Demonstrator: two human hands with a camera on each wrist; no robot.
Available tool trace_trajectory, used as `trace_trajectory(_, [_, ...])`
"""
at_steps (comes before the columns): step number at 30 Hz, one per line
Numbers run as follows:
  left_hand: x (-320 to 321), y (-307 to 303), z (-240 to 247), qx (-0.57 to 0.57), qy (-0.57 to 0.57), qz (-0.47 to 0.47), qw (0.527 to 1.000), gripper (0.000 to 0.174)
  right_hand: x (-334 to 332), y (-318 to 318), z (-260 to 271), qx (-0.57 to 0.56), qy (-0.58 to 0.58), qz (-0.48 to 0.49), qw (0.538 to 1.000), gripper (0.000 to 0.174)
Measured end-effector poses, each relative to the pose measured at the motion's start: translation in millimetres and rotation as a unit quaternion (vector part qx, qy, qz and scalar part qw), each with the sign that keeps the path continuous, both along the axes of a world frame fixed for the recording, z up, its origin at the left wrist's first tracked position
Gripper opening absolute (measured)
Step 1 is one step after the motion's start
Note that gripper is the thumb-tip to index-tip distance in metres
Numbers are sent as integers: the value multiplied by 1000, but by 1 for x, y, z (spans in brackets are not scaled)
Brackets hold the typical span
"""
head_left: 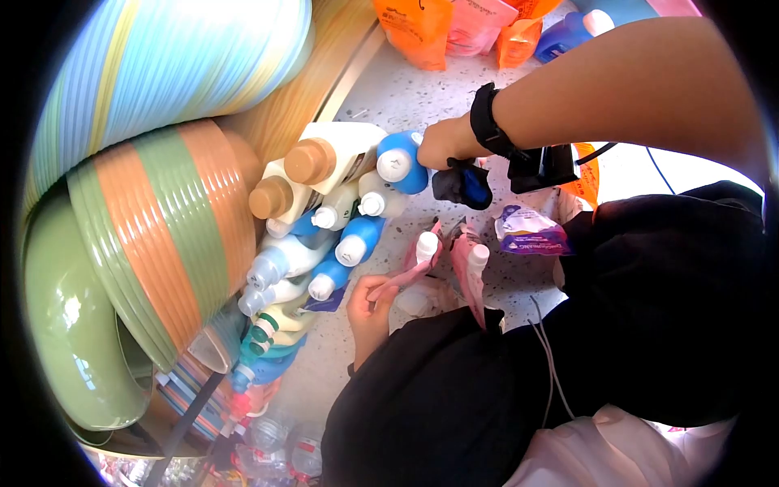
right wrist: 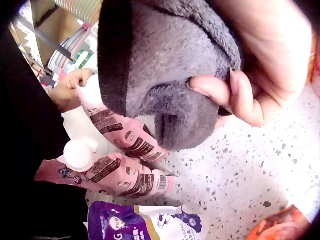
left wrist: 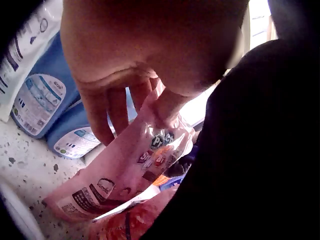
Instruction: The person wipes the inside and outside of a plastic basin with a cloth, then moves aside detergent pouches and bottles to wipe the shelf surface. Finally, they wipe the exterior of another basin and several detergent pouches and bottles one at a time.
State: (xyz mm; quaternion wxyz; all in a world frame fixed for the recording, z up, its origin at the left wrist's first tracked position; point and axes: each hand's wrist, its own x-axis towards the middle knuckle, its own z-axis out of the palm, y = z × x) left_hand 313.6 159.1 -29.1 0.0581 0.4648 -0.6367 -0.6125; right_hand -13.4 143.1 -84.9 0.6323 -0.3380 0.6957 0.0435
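My left hand (head_left: 369, 316) pinches the corner of a pink spouted pouch (left wrist: 125, 165) with a white cap, which stands on the speckled floor. Beside it a second pink pouch (head_left: 471, 280), also white-capped, stands close to my leg. In my right hand (head_left: 446, 144) is a grey fuzzy cloth (right wrist: 175, 75), bunched up and gripped by curled fingers. In the head view the cloth hangs just right of a blue bottle (head_left: 415, 174) with a white cap. A purple and white pouch (head_left: 531, 231) lies near the knee, below the right hand.
Several cream, white and blue bottles (head_left: 357, 239) stand packed together on the left. Beyond them rise a green and orange striped pot (head_left: 174, 227) and a blue striped one (head_left: 178, 57). Orange bags (head_left: 418, 32) stand at the far side. Clear plastic bottles (head_left: 272, 454) lie at lower left.
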Motion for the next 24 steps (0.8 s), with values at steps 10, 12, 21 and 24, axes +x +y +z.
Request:
trace_trajectory(10, [6,-3,4,80,38,-35,995,26,4,-7,5,-12,12,73,997,42])
trace_trajectory(12, [7,-6,5,62,81,-62,993,38,1,-5,13,-21,1,48,999,42])
trace_trajectory(21, [7,-26,14,83,143,-48,985,64,-32,4,26,-145,-19,123,982,46])
trace_trajectory(24, [2,-30,27,61,148,-41,986,56,-44,6,25,-166,-50,127,977,44])
